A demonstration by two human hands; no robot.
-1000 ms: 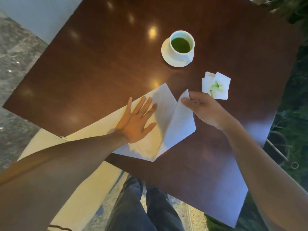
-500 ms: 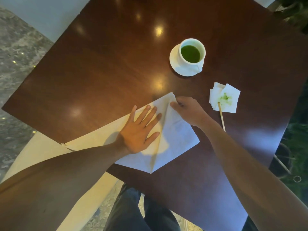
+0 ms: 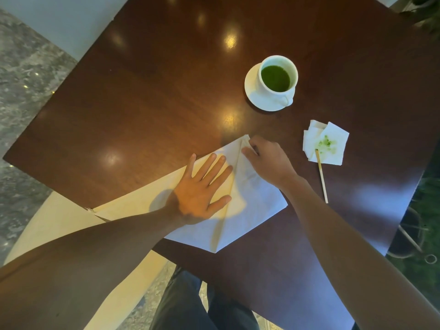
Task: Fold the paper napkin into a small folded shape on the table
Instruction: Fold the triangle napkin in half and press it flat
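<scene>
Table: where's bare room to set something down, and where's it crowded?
Free: the wide far-left stretch of the table, beyond the napkin and left of the cup and saucer. Also the near-right corner, past the stick. Crowded: left hand, right hand, stained napkin.

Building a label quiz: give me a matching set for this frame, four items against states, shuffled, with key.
1. left hand
2. right hand
3. cup
4. small napkin

a. stained green, stick tip resting on it
b. flat, palm down on the big napkin
c. on a saucer, holding green liquid
d. fingertips at the big napkin's far corner

Pairs: 1-b, 2-d, 3-c, 4-a
</scene>
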